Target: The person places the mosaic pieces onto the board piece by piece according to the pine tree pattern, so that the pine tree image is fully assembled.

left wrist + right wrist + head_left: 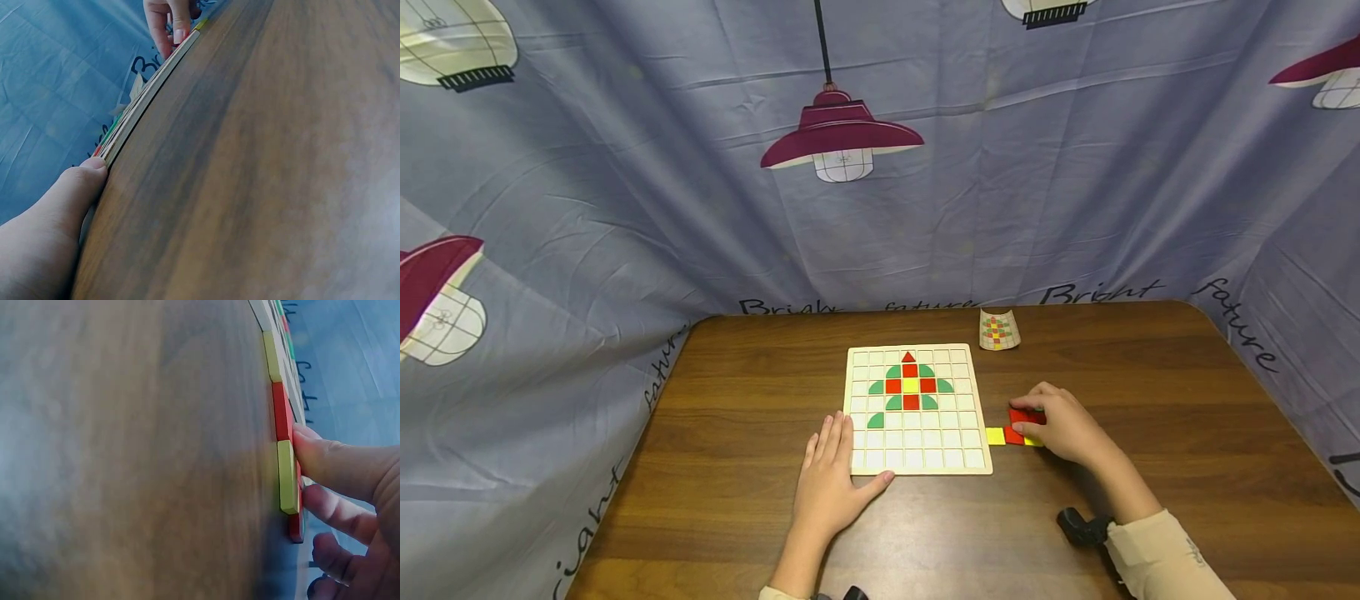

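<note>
A pale grid board (921, 460) carries a tree-like pattern of a red triangle (908, 357), red squares, a yellow square (911, 386) and green quarter-round tiles. My left hand (829, 492) rests at the board's near left corner, fingers extended along the left side and thumb on the near edge. My right hand (1063, 423) is over loose tiles right of the board, thumb and forefinger pinching a red square tile (1021, 415). Beside it lie a yellow tile (995, 436) and another red tile (1013, 436). A yellow tile (287, 478) and a green piece are partly hidden by that hand.
A small curled pattern card (998, 331) showing a similar coloured figure stands behind the board's far right corner. The brown wooden table (760, 375) extends around the board. Grey-blue printed curtains (925, 233) hang along its back and sides.
</note>
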Available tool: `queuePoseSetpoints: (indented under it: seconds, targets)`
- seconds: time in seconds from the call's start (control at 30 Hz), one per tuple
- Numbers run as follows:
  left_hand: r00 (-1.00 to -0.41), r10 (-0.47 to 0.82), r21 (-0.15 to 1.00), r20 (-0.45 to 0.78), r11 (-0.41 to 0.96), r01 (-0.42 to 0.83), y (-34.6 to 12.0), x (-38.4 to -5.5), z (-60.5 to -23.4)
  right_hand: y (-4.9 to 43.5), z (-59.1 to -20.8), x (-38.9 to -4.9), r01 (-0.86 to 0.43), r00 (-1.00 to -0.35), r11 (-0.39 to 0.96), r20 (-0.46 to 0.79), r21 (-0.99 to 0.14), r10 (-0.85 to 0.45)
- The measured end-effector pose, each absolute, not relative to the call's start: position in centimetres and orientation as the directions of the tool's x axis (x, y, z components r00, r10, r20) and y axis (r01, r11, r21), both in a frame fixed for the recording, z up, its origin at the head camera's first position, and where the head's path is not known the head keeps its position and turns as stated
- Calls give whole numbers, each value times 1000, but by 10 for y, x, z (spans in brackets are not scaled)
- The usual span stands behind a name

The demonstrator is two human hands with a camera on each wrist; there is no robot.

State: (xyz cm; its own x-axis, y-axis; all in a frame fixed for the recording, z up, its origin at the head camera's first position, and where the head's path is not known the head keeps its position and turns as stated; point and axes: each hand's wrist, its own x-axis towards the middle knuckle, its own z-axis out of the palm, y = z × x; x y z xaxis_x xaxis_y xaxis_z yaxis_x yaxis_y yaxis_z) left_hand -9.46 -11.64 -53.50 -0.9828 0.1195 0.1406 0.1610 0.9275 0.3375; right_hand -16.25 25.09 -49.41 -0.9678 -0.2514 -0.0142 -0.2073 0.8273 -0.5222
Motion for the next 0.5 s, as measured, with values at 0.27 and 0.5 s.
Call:
queuePoseSetpoints:
  seconds: [0.27,0.5]
  targets:
    - [-984,121,342,134,926,160,-116,-95,-535,251,-495,-164,-212,-968,802,7,-558,-250]
    - [-984,119,339,128,927,157,-117,-95,-536,250,-495,-165,-235,-960,783,10,-576,-281]
